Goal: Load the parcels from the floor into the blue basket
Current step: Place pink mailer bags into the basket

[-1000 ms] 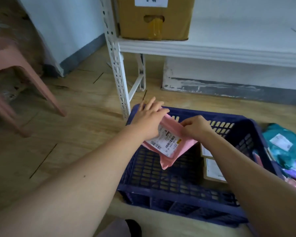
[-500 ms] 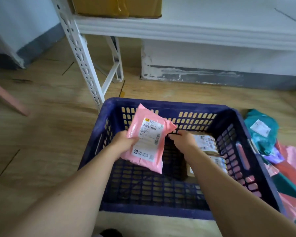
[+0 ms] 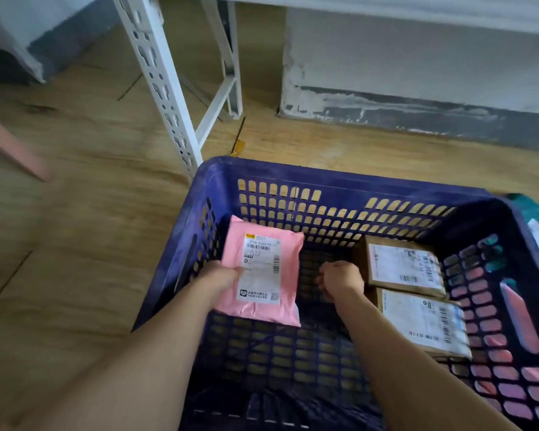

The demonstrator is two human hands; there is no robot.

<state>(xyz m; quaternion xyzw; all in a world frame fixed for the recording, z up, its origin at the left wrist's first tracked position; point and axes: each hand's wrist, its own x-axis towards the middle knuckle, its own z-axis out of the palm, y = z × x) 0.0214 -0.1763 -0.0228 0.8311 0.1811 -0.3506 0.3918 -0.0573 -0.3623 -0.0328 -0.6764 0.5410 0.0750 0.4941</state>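
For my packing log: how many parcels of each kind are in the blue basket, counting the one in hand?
Pink mailer: 1, gripped by left hand
Brown boxes: 2, far box, near box
Total: 3

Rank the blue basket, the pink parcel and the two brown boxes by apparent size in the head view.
1. basket
2. pink parcel, though it may be nearer the camera than the boxes
3. near box and far box: they look alike, so not ranked
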